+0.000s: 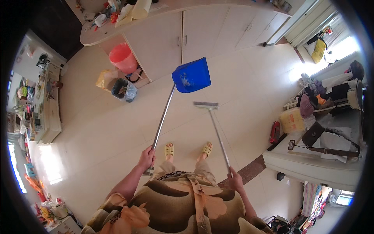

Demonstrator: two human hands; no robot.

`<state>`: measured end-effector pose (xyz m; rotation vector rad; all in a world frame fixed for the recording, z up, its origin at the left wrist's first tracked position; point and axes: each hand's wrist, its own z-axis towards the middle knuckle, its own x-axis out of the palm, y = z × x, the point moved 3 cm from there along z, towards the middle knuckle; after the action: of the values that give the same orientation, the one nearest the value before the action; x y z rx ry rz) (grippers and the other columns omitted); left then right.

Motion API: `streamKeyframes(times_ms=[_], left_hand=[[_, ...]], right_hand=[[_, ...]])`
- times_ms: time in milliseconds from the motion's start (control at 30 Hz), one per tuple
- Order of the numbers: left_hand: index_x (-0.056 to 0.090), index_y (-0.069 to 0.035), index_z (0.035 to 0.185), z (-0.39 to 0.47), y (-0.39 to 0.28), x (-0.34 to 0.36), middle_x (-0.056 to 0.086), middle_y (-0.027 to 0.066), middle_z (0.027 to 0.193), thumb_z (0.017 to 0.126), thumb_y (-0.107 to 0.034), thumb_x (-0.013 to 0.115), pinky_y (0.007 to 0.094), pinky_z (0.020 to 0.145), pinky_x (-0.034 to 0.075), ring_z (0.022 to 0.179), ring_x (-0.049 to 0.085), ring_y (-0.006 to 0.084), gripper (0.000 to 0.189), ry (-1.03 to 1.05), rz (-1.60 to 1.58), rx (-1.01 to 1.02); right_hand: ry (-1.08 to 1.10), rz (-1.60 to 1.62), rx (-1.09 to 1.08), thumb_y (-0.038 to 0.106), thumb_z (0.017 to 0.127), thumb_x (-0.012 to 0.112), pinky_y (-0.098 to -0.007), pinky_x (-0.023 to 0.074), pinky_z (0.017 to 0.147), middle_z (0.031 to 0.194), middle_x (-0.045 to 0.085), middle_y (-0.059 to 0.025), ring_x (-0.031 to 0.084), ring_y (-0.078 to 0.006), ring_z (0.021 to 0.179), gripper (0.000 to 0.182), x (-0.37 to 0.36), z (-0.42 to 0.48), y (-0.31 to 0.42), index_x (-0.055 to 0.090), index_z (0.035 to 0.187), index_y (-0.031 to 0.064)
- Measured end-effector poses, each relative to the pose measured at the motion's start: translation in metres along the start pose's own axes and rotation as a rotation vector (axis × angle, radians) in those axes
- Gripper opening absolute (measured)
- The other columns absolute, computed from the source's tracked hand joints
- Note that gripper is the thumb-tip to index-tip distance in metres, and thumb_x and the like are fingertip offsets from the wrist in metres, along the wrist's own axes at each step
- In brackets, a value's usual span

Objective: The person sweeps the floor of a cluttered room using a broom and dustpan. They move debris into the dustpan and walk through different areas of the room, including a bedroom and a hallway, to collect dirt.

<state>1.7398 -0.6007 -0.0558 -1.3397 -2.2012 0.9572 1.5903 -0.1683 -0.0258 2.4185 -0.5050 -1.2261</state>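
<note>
My left hand (146, 158) grips the metal handle of a blue dustpan (193, 75). The pan points away from me, with pale scuffs or residue on its surface. In my right hand (235, 180) is the thin handle of a broom (206, 105), whose narrow grey head is to the right of the pan and nearer to me. Pan and broom head are apart. Whether either one touches the tiled floor (175, 122) I cannot tell. Left of the pan, a small bin lined with a plastic bag (130, 93) has some refuse inside.
A pink bucket (124, 58) and a yellowish bag (105, 78) stand near the bin, beside a long white cabinet (155, 41). At right are a red object (275, 132), a yellow package (292, 120) and piled clothes (318, 93). A cluttered sideboard (48, 114) lines the left.
</note>
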Motion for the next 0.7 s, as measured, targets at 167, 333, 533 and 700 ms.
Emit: streamKeyframes(times_ms=[167, 333, 533, 700], left_hand=[[0.047, -0.008, 0.128, -0.012, 0.039, -0.044, 0.044, 0.0013, 0.054, 0.097, -0.022, 0.044, 0.0252, 0.034, 0.034, 0.036, 0.04, 0.0094, 0.033, -0.058, -0.009, 0.023], [0.046, -0.008, 0.127, -0.034, 0.051, -0.052, 0.044, 0.0013, 0.054, 0.097, -0.023, 0.043, 0.0239, 0.033, 0.035, 0.034, 0.039, 0.0089, 0.033, -0.067, -0.095, 0.062], [0.049, -0.008, 0.123, -0.07, 0.069, -0.037, 0.044, 0.0006, 0.053, 0.097, -0.023, 0.044, 0.0248, 0.033, 0.035, 0.035, 0.038, 0.0087, 0.031, -0.159, -0.117, 0.079], [0.05, -0.009, 0.123, -0.086, 0.102, -0.021, 0.043, -0.0002, 0.052, 0.097, -0.022, 0.043, 0.0247, 0.033, 0.034, 0.035, 0.038, 0.0085, 0.031, -0.2, -0.189, 0.077]], right_hand=[[0.187, 0.056, 0.054, 0.018, 0.088, 0.055, -0.038, 0.0477, 0.082, 0.104, 0.062, -0.024, 0.061, -0.0365, 0.098, 0.044, 0.027, -0.031, 0.102, 0.049, 0.131, 0.013], [0.138, 0.01, -0.186, 0.018, 0.089, 0.053, -0.039, 0.0456, 0.088, 0.114, 0.06, -0.0212, 0.056, -0.0374, 0.107, 0.043, 0.036, -0.026, 0.088, 0.048, 0.131, 0.012], [0.222, -0.121, -0.247, 0.018, 0.088, 0.052, -0.0455, 0.0462, 0.084, 0.108, 0.059, -0.0252, 0.057, -0.0412, 0.1, 0.044, 0.002, -0.032, 0.119, 0.047, 0.131, 0.0081], [0.218, -0.159, -0.311, 0.018, 0.088, 0.054, -0.039, 0.0469, 0.082, 0.104, 0.062, -0.0238, 0.061, -0.0368, 0.096, 0.044, 0.002, -0.013, 0.104, 0.048, 0.13, 0.0089]])
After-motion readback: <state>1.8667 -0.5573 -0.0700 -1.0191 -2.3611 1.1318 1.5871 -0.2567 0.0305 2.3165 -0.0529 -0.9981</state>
